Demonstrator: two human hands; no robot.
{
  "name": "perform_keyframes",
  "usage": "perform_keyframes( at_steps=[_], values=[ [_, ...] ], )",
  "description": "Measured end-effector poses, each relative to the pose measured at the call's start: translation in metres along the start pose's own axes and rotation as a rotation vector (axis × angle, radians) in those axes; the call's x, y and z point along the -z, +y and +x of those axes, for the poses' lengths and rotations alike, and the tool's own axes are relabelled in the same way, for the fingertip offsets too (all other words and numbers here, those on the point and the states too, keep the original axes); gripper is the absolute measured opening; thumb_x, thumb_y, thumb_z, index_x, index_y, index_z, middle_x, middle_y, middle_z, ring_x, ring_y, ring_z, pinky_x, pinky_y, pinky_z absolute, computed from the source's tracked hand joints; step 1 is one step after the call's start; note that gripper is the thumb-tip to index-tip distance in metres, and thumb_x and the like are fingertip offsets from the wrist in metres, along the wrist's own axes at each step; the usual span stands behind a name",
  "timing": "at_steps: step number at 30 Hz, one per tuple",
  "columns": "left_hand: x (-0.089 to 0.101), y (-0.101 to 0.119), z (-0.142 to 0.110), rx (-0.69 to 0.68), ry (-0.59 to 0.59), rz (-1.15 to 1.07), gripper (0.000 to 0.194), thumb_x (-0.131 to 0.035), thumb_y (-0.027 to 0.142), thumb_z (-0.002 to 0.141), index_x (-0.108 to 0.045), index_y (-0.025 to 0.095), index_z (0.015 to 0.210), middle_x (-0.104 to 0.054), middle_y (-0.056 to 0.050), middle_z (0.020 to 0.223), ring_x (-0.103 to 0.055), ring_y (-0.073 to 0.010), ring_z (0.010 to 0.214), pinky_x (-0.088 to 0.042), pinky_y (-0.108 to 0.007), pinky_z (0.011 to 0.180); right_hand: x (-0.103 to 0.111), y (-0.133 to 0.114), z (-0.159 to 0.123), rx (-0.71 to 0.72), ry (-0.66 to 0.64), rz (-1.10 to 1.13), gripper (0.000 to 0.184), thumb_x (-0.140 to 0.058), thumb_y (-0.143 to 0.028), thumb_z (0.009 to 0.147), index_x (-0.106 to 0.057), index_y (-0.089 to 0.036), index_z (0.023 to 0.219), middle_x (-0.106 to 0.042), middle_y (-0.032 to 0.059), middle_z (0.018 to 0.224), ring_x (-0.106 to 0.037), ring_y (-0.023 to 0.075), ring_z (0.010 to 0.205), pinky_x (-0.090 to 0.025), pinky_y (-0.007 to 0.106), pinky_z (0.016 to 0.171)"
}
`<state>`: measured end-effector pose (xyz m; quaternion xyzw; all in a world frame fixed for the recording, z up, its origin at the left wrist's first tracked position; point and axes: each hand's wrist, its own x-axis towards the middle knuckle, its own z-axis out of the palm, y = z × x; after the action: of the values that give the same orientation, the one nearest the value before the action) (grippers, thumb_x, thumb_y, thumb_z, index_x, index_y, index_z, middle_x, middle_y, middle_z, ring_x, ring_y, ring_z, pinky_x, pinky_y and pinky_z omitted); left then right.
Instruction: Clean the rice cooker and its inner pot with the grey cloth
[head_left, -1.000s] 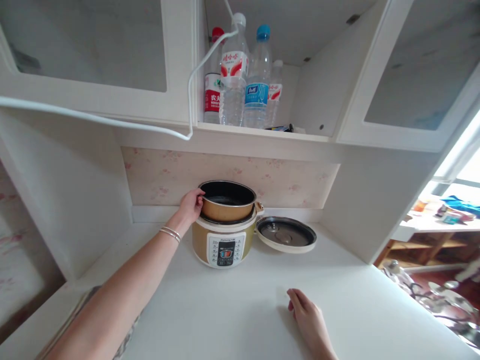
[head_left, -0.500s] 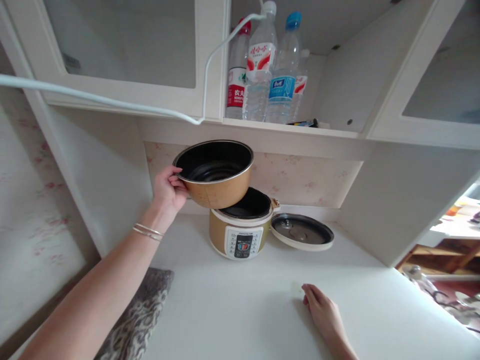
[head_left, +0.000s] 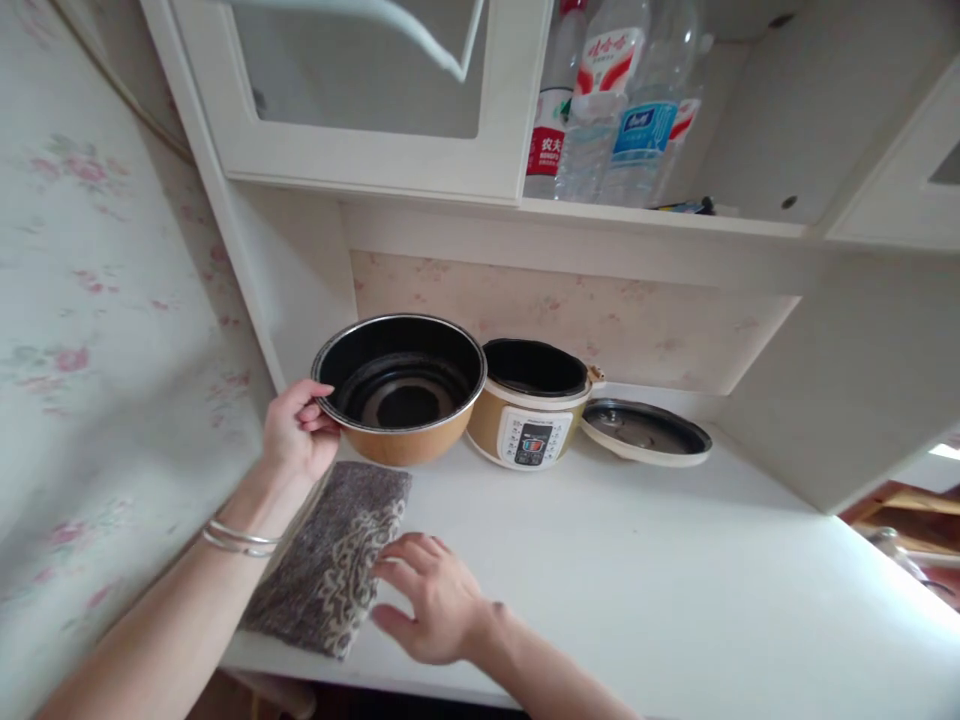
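Note:
My left hand grips the rim of a gold inner pot with a black lining, holding it just above the white counter, left of the cooker. The gold and white electric cooker stands open and empty at the back. Its lid lies upside down to the right of it. My right hand is open, fingers spread, touching the edge of a grey patterned cloth that lies under the pot.
Several water bottles stand on an open shelf above the cooker. White cabinet doors hang overhead, with a white cable across them. Floral wallpaper covers the wall on the left.
My left hand lifted the inner pot out of the cooker and carried it left and down over the cloth. My right hand moved left to the cloth. The view swung left.

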<state>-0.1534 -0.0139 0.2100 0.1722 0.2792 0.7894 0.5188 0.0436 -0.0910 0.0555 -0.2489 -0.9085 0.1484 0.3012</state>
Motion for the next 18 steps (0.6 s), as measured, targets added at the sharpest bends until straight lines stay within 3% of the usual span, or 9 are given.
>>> perform_keyframes(
  at_steps=[2, 5, 7, 10, 12, 14, 18],
  values=[
    [0.014, -0.008, -0.003, 0.011, 0.012, 0.050, 0.036, -0.060, -0.001, 0.058, -0.030, 0.018, 0.053, -0.031, 0.013, 0.034, -0.024, 0.0018, 0.026, -0.021, -0.008, 0.025, -0.026, -0.014, 0.024, 0.107, -0.057, -0.052, 0.057, -0.048, -0.062, 0.082, -0.048, -0.028, 0.127, -0.054, 0.0038, 0.130, -0.045, 0.0219, 0.122, -0.036, 0.040, 0.103],
    [0.033, -0.019, -0.004, 0.041, 0.030, 0.095, 0.037, -0.064, 0.001, 0.057, -0.031, 0.018, 0.054, -0.031, 0.013, 0.036, -0.025, 0.0016, 0.027, -0.022, -0.009, 0.027, -0.054, -0.018, 0.033, 0.084, -0.123, -0.127, 0.077, -0.046, -0.075, 0.074, -0.041, -0.027, 0.134, -0.045, 0.0075, 0.141, -0.034, 0.0289, 0.132, -0.026, 0.053, 0.108],
    [0.045, -0.025, -0.003, 0.072, 0.052, 0.118, 0.036, -0.065, 0.002, 0.056, -0.032, 0.017, 0.054, -0.031, 0.013, 0.037, -0.025, 0.0019, 0.028, -0.020, -0.009, 0.028, -0.061, -0.016, 0.022, 0.074, -0.155, -0.143, 0.088, -0.049, -0.078, 0.069, -0.037, -0.025, 0.138, -0.040, 0.0100, 0.144, -0.032, 0.0321, 0.134, -0.021, 0.057, 0.109],
    [0.059, -0.034, 0.002, 0.090, 0.081, 0.155, 0.034, -0.066, 0.003, 0.055, -0.035, 0.017, 0.055, -0.032, 0.013, 0.038, -0.024, 0.0021, 0.029, -0.018, -0.008, 0.029, -0.051, -0.013, -0.008, 0.119, -0.183, -0.123, 0.095, -0.053, -0.077, 0.066, -0.029, -0.026, 0.143, -0.034, 0.0101, 0.148, -0.029, 0.0321, 0.135, -0.017, 0.056, 0.111],
    [0.067, -0.040, 0.005, 0.087, 0.087, 0.171, 0.032, -0.066, 0.003, 0.054, -0.037, 0.017, 0.056, -0.032, 0.013, 0.040, -0.024, 0.0020, 0.030, -0.017, -0.009, 0.029, -0.035, -0.012, -0.030, 0.151, -0.219, -0.125, 0.092, -0.054, -0.073, 0.070, -0.026, -0.027, 0.144, -0.031, 0.0101, 0.149, -0.029, 0.0307, 0.136, -0.019, 0.054, 0.111],
    [0.074, -0.045, 0.007, 0.087, 0.088, 0.175, 0.032, -0.067, 0.003, 0.053, -0.038, 0.016, 0.057, -0.032, 0.013, 0.041, -0.025, 0.0019, 0.031, -0.017, -0.009, 0.029, -0.018, -0.011, -0.051, 0.180, -0.240, -0.169, 0.076, -0.054, -0.059, 0.080, -0.028, -0.027, 0.143, -0.033, 0.0112, 0.148, -0.035, 0.0289, 0.133, -0.029, 0.051, 0.108],
    [0.082, -0.052, 0.005, 0.095, 0.102, 0.166, 0.033, -0.068, 0.004, 0.052, -0.038, 0.017, 0.056, -0.033, 0.013, 0.042, -0.025, 0.0018, 0.032, -0.018, -0.009, 0.030, 0.010, -0.013, -0.089, 0.171, -0.122, -0.253, 0.040, -0.044, -0.027, 0.092, -0.044, -0.018, 0.131, -0.055, 0.0132, 0.131, -0.056, 0.0212, 0.115, -0.050, 0.035, 0.091]
  ],
)
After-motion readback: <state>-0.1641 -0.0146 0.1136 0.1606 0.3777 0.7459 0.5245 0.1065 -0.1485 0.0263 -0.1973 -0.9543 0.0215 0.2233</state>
